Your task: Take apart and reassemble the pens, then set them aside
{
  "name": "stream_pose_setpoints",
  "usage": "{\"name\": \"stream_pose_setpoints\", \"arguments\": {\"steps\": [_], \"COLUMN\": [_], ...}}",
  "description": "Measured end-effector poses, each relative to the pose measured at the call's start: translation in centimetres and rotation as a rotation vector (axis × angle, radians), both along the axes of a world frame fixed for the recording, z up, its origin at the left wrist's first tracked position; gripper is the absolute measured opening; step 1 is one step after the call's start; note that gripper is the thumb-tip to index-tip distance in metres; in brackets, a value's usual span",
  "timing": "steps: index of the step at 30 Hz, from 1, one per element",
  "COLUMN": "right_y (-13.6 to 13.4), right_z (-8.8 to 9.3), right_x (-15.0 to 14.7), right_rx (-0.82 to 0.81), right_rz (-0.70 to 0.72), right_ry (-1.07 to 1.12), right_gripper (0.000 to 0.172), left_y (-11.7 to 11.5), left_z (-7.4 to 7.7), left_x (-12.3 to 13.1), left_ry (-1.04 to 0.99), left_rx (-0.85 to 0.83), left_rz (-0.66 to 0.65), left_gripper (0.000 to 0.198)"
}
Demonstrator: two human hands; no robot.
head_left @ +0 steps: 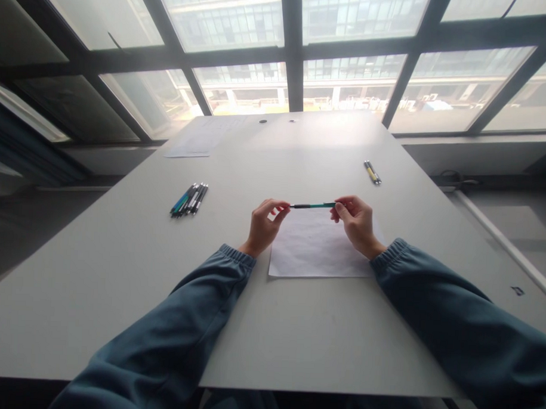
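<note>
A slim pen [315,205] with a teal barrel and a dark grip is held level between my two hands, above a sheet of white paper [318,251]. The fingertips of my left hand [264,223] pinch its tip end. At the other end, the thumb and fingers of my right hand [356,222] close on the teal part. Part of the sheet's right side is hidden under my right hand and wrist.
Several pens [189,200] lie in a bunch on the white table [131,271] to the left. Two pens [371,172] rest at the right, one with yellow on it. Another paper [192,139] lies at the far left, near the windows [241,87].
</note>
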State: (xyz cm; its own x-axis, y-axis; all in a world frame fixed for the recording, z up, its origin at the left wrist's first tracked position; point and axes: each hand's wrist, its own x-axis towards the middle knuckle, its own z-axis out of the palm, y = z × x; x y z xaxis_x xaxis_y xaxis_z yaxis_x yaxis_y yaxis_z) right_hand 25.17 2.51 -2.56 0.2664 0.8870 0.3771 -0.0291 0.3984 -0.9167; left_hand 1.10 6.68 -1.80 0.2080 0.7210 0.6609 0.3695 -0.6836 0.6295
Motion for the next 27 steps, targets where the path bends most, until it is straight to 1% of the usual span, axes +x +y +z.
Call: {"name": "stream_pose_setpoints", "arguments": {"steps": [9, 15, 21, 25, 27], "right_y": [-0.08, -0.13, -0.2, -0.25, -0.29], "right_z": [0.03, -0.04, -0.03, 0.05, 0.1], "right_x": [-0.04, 0.06, 0.04, -0.1, -0.1], "right_rx": [-0.011, -0.001, 0.007, 0.008, 0.004], "right_rz": [0.02, 0.028, 0.026, 0.018, 0.015], "right_ry": [-0.007, -0.023, -0.031, -0.024, -0.016], "right_gripper": [0.029, 0.026, 0.025, 0.027, 0.027], "left_y": [0.0, 0.14, 0.02, -0.04, 0.03], "left_z": [-0.2, -0.43, -0.14, -0.19, -0.32], "left_x": [-0.06, -0.18, -0.17, -0.25, -0.3], "left_ry": [-0.004, 0.008, 0.028, -0.048, -0.096], "left_rx": [-0.03, -0.053, -0.086, -0.139, -0.158], "left_rz": [0.032, 0.005, -0.033, -0.063, -0.073], "left_gripper": [0.02, 0.026, 0.037, 0.045, 0.042]}}
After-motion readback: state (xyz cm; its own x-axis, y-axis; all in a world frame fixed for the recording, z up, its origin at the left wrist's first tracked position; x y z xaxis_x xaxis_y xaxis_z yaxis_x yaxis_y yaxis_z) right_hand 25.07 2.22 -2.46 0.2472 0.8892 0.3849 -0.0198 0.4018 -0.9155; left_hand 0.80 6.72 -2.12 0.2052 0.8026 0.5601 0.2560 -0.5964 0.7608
